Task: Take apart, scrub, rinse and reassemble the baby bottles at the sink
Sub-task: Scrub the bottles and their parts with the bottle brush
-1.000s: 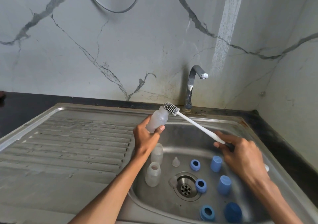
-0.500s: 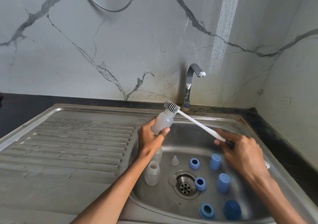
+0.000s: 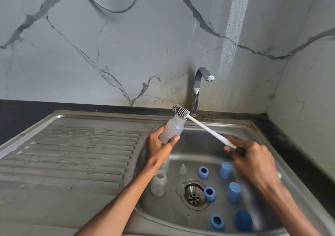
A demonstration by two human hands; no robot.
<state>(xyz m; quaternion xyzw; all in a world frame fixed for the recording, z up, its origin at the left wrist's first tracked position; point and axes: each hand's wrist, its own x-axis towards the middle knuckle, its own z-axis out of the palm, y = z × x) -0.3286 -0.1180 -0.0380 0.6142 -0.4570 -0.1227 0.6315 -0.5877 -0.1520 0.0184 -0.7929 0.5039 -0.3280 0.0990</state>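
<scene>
My left hand [image 3: 159,146] grips a clear baby bottle [image 3: 172,129] tilted up and to the right over the sink's left rim. My right hand [image 3: 253,160] holds the white handle of a bottle brush [image 3: 208,129]. Its grey bristle head [image 3: 180,111] lies against the bottle's mouth, outside it. On the floor of the sink basin [image 3: 199,145] stand another clear bottle [image 3: 159,182], a clear teat [image 3: 183,169], three blue screw rings [image 3: 203,172] and several blue caps [image 3: 225,170]. A third clear bottle is partly hidden behind my left wrist.
The tap [image 3: 198,89] stands behind the basin with no water running. A ribbed steel drainboard [image 3: 72,156] spreads to the left. The drain [image 3: 194,196] sits mid-basin. A dark counter edge [image 3: 290,145] and marble walls close in on the right and behind.
The bottle and brush head have stayed together at the bottle's mouth, the brush head shifting slightly over the mouth. Both hands keep their grips. My view has drifted a little.
</scene>
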